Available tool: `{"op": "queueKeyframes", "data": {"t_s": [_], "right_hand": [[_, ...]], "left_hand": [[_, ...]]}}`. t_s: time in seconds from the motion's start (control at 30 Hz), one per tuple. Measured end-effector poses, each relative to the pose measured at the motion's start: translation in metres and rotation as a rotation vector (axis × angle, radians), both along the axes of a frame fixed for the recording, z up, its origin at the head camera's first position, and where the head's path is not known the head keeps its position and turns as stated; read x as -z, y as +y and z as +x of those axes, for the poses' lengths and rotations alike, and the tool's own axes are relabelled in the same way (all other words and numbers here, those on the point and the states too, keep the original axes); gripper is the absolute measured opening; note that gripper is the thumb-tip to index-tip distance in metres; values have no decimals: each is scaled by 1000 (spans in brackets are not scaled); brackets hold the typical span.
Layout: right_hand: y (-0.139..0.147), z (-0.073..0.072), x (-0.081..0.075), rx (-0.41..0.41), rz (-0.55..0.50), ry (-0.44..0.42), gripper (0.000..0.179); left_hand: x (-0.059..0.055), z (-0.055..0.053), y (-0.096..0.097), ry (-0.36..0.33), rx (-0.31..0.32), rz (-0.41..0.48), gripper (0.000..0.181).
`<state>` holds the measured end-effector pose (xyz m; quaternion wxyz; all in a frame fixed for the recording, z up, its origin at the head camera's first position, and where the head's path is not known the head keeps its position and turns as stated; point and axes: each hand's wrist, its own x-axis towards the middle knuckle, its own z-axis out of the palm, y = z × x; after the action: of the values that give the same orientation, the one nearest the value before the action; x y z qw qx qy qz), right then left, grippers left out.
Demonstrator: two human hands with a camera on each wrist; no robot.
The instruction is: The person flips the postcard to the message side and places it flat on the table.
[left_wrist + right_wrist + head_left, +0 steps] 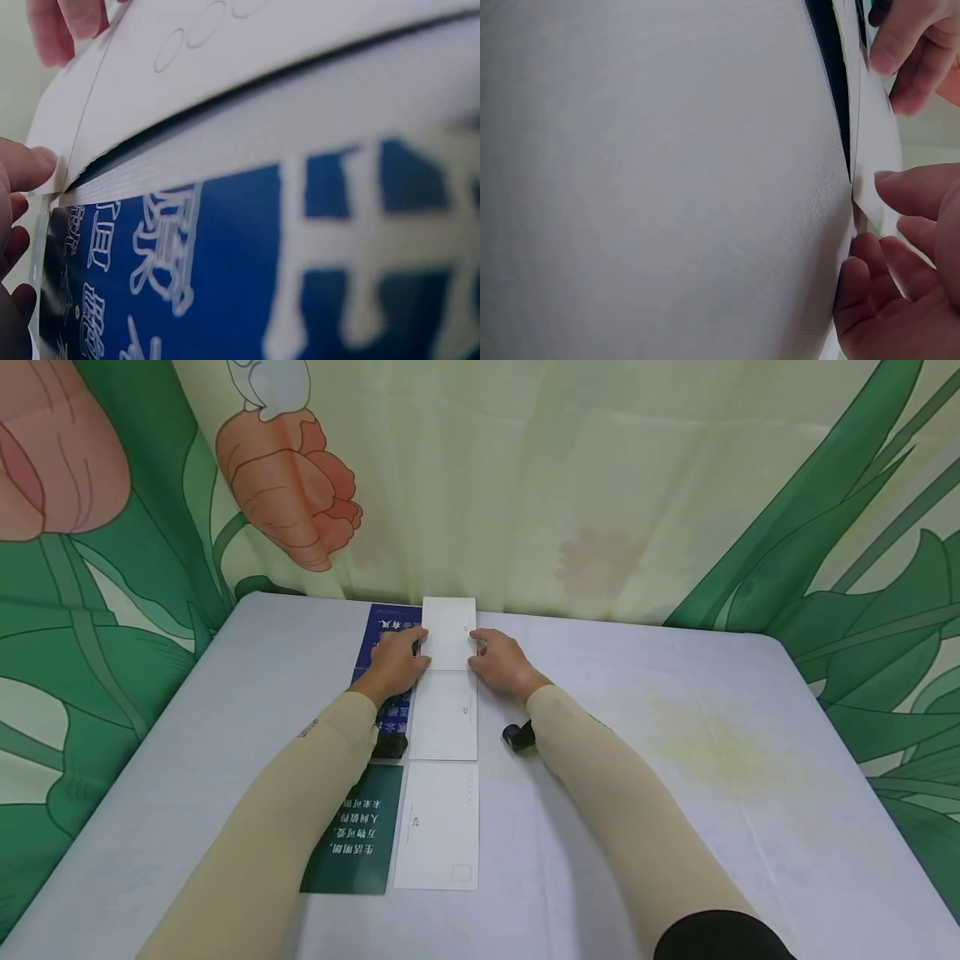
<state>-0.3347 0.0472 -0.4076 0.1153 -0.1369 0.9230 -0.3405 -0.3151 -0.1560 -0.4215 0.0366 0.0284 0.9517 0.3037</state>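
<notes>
White table (637, 877), floral curtain (480, 485) behind: L hand (393, 662) & R hand (504, 664) touching far white card (448, 633) at opp. edges, pinching or not, can't tell; 2 white cards (446, 717) nearer, 2 blue cards (373, 631) + 1 green card (358, 868) alongside, L.

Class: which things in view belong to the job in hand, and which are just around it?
Likely the job: left hand, right hand, top white card between them, two white cards below, blue cards, green card.

Just surroundings: tablecloth, patterned curtain.

Curtained tabletop spot, room type unclear | white table (637, 685) | flower-print curtain (487, 485)
</notes>
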Motion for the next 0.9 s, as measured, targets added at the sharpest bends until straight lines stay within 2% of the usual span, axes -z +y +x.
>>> {"op": "queueKeyframes", "data": {"t_s": [0.3, 0.9], "right_hand": [[-2, -4, 1, -13, 71, 5, 53], [-1, -2, 3, -31, 114, 10, 51]], "left_hand": [[-2, 0, 0, -7, 11, -34, 54], [-1, 1, 1, -64, 15, -81, 51]]}}
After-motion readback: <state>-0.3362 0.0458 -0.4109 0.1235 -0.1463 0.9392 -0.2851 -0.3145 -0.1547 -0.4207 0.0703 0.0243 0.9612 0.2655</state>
